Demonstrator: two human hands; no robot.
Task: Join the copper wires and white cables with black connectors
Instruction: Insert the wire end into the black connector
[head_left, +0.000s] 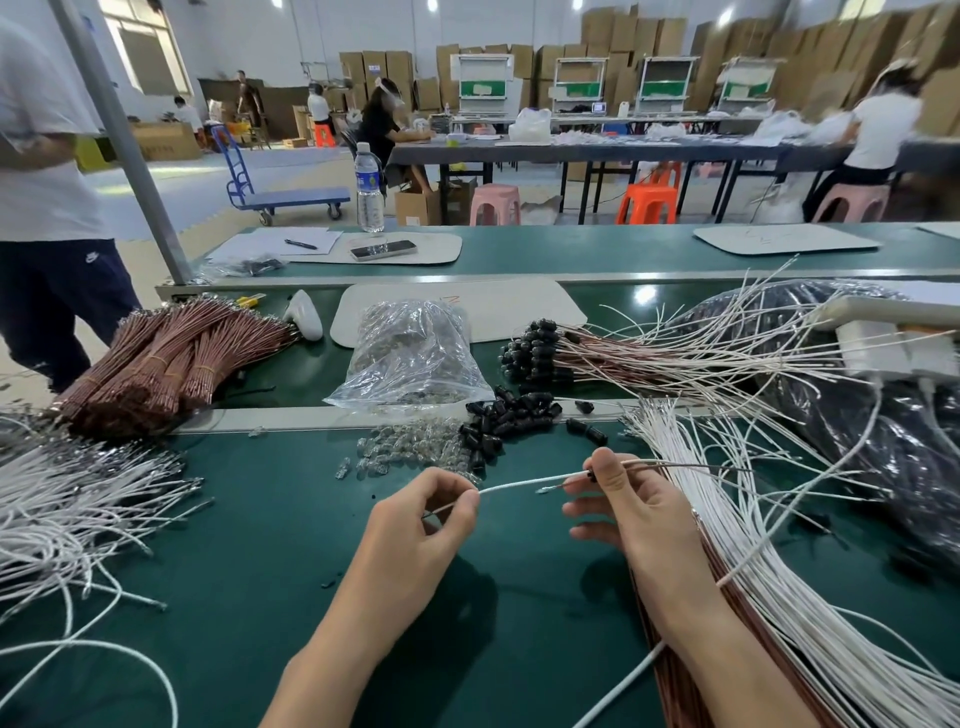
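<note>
My left hand (431, 519) pinches one end of a white cable (524, 484) between thumb and fingers. The cable runs right to my right hand (618, 499), which pinches a small black connector (591, 474) together with a copper wire (675, 464) that trails off to the right. A metal terminal pokes out just left of my right fingers. Loose black connectors (506, 418) lie in a heap on the green bench just beyond my hands. Bundled copper wires (171, 353) are stacked at far left. White cables (737, 525) fan out on the right.
A clear bag of small glass bulbs (413, 353) stands behind the connectors, with loose bulbs (395, 449) spilled beside them. Finished wire assemblies (597, 358) lie at centre right. More white cables (62, 499) sprawl at left. A black plastic bag (893, 441) fills the right side. A person stands at far left.
</note>
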